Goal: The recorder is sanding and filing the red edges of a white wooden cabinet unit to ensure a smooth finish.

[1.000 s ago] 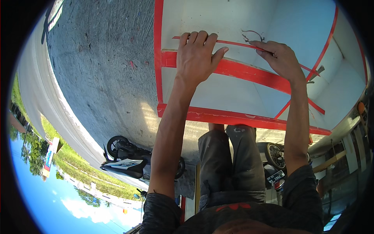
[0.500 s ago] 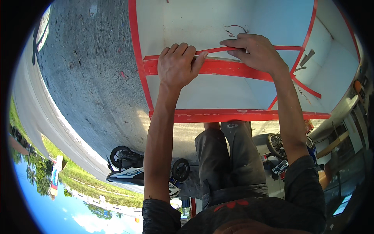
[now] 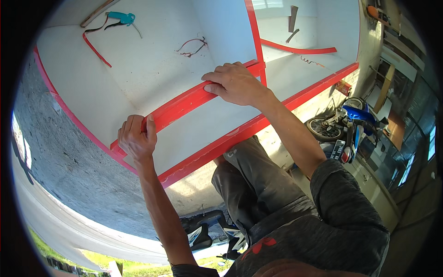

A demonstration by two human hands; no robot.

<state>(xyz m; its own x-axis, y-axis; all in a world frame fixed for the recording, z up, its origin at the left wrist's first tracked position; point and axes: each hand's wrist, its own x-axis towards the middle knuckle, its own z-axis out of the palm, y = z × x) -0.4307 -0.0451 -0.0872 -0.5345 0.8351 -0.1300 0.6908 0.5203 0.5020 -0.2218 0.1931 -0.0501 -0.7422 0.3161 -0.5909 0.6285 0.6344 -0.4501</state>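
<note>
Before me is a white cabinet (image 3: 152,51) with red edges, and a red rail (image 3: 180,108) runs across its front. My left hand (image 3: 137,138) is closed over the rail's left end, fingers over the top and thumb on the near side. Farther right, my right hand (image 3: 237,85) curls over the rail's top edge, its thumb pressed near the fingertips. Along that top edge lies a thin red edging strip, partly hidden under both hands. Below the rail, a lower red edge (image 3: 217,147) crosses the cabinet front above my legs.
Inside the cabinet lie a teal air blow gun (image 3: 121,18), a loose red strip (image 3: 94,50) and thin curled scraps (image 3: 191,47). The right compartment holds another red strip (image 3: 300,48) and dark offcuts (image 3: 292,19). A blue motorcycle (image 3: 357,115) stands right; another (image 3: 200,237) is below.
My view has turned, so the cabinet looks tilted and the blow gun shows. The red strip, raised off the rail between my hands before, now lies along it. My hands are still on the rail.
</note>
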